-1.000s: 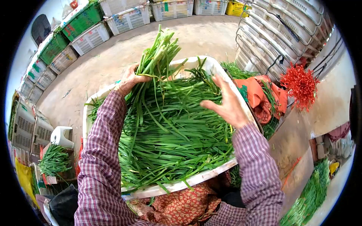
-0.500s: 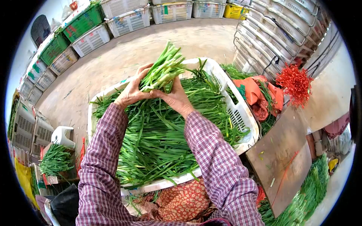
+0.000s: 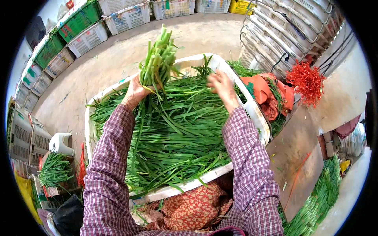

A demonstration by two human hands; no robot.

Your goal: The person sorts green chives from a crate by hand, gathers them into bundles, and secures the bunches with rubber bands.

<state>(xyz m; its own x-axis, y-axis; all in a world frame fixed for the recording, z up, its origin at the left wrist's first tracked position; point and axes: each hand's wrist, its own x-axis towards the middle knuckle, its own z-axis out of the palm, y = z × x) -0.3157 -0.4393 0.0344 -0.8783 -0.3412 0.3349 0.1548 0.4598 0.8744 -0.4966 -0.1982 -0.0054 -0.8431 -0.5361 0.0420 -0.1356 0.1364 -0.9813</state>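
Right hand now off green bunch | fingers blurred, spread unclear | left hand alone supports it, fingers gripping

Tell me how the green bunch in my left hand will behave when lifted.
The green bunch is probably floppy toward its leaves, which trail below your left hand. Its thick stalk ends stand upright, so they're likely stiffer. No tie shows, so leaves may slip loose.

Probably a produce packing room: stacked crates, heaped greens
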